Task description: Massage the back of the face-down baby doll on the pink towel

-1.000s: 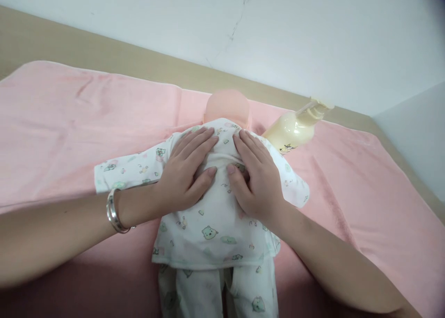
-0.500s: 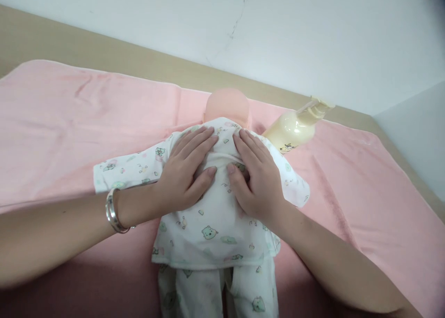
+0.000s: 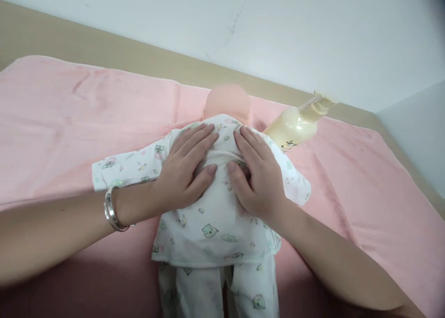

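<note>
A baby doll [image 3: 227, 102] lies face down with its bare head toward the wall. It wears a white printed top [image 3: 215, 230] and matching trousers [image 3: 255, 285]. My left hand [image 3: 186, 169], with a silver bangle [image 3: 113, 209] on the wrist, rests flat on the left side of the doll's upper back. On the right side of the back lies my right hand [image 3: 259, 172], also flat. Both hands have their fingers stretched out toward the head, thumbs facing each other with a gap between. Neither grips anything.
A pale yellow pump bottle [image 3: 294, 125] is tilted to the right of the doll's head. Under everything spreads a pink cloth [image 3: 132, 100] on a wooden surface [image 3: 104, 44], with a cracked white wall [image 3: 295, 40] behind.
The view has shifted very slightly. Both hands stay at the same places on the doll's back, and the doll and bottle have not visibly moved.
</note>
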`<control>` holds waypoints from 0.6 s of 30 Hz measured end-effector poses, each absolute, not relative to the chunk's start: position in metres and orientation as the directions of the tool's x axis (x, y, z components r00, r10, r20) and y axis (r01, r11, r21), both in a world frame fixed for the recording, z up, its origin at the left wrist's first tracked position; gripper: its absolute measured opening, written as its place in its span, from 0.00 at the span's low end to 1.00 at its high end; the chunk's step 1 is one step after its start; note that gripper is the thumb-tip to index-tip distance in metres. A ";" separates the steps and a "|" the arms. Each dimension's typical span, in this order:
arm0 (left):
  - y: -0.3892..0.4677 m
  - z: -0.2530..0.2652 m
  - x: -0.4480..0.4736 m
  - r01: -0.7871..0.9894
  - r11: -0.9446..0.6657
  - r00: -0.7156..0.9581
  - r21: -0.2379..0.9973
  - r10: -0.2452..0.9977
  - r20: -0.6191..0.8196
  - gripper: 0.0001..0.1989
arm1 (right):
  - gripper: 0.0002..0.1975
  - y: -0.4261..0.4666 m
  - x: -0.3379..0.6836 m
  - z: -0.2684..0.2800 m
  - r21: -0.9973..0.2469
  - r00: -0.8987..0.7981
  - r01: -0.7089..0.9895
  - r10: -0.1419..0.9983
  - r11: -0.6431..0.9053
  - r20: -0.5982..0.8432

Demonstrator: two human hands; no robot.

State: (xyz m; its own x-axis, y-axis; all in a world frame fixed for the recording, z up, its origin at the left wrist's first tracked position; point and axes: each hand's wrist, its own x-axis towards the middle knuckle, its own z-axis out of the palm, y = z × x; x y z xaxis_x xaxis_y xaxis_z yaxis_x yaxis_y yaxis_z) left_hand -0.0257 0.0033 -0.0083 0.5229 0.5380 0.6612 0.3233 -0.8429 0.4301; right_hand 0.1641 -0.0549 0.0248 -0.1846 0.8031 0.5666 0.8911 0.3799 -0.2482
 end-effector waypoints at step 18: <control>0.002 -0.007 -0.027 0.332 -0.833 0.529 0.444 0.554 0.644 0.27 | 0.26 -0.056 0.165 0.024 -0.283 -0.166 0.888 0.825 0.363 0.540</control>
